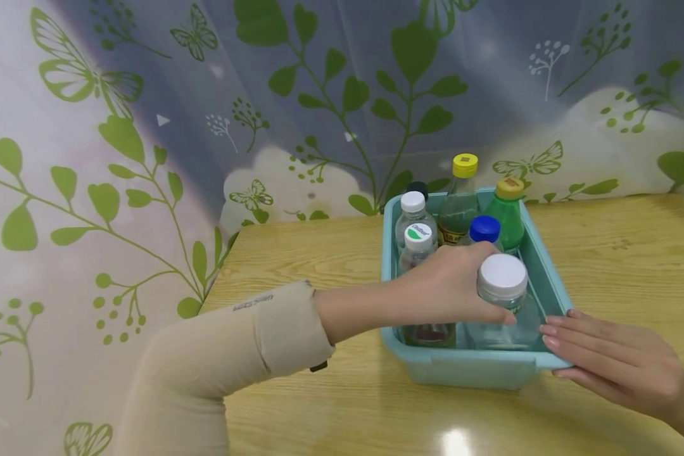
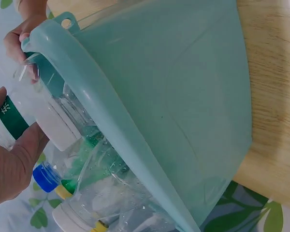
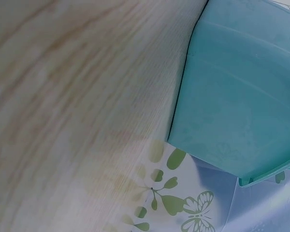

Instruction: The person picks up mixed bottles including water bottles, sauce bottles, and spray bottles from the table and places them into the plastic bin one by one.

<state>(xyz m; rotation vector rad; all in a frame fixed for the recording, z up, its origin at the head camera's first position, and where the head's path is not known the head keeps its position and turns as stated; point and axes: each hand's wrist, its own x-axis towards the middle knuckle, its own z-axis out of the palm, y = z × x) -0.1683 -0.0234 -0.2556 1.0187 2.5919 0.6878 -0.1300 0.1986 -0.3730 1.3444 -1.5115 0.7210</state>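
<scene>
My left hand [image 1: 447, 285] reaches into a light blue plastic bin [image 1: 547, 269] and grips a clear jar [image 1: 503, 277] with a white lid. In the left wrist view, thumb and fingers are round the jar's body by its green label [image 2: 12, 118], and the white lid [image 2: 58, 125] points toward the bin. The jar's lower part shows through inside the bin at its front right. My right hand [image 1: 621, 361] holds the bin's front right corner, fingers over the rim and a digit below it. In the right wrist view only the bin's outer wall [image 3: 241, 96] shows, no hand.
Several bottles stand in the bin: a yellow-capped one [image 1: 465, 166], a green one [image 1: 507, 215], a blue-capped one [image 1: 484, 229] and white-capped ones [image 1: 418, 235] at the left. The bin sits on a wooden table [image 1: 319, 253], with a leaf-patterned curtain [image 1: 319, 95] behind.
</scene>
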